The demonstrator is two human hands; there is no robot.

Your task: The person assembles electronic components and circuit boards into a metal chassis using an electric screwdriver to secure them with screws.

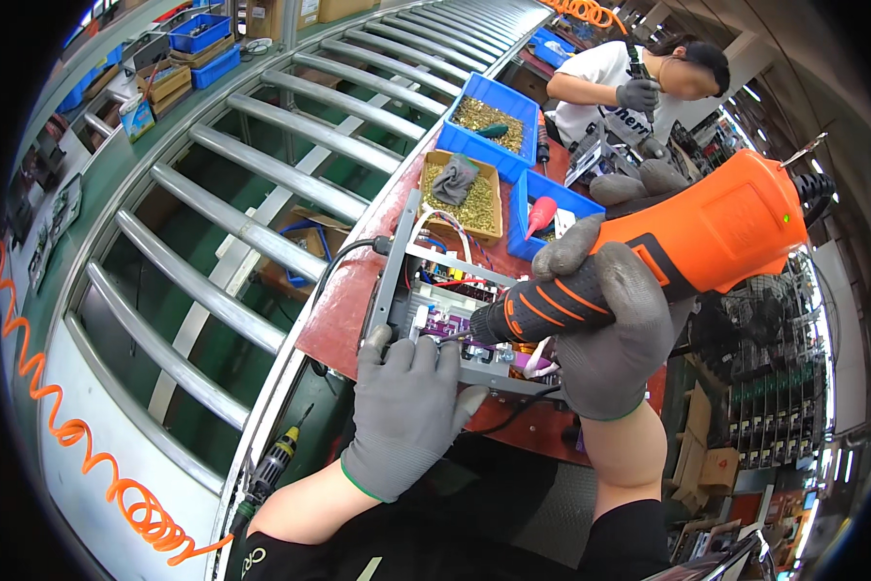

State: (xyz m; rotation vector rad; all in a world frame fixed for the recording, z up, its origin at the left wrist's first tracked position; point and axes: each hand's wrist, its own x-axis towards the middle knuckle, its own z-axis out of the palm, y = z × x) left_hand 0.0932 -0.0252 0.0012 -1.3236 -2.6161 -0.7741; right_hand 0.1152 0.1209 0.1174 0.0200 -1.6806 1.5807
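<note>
My right hand (605, 324), in a grey glove, grips an orange and black electric screwdriver (687, 242) whose bit points left into a grey metal chassis (426, 305) with circuit boards and coloured wires. My left hand (406, 407), also gloved, lies flat on the near left corner of that chassis and holds it down. The chassis rests on a reddish workbench (343, 310). The screwdriver tip meets the board just above my left fingers.
A roller conveyor (261, 184) runs along the left. Beyond the chassis stand blue bins (494, 121) and a cardboard box (463, 198) of brass screws. Another screwdriver (271, 470) hangs at the bench's near edge. A second person (639, 82) works at the far end. An orange coiled hose (96, 465) lies left.
</note>
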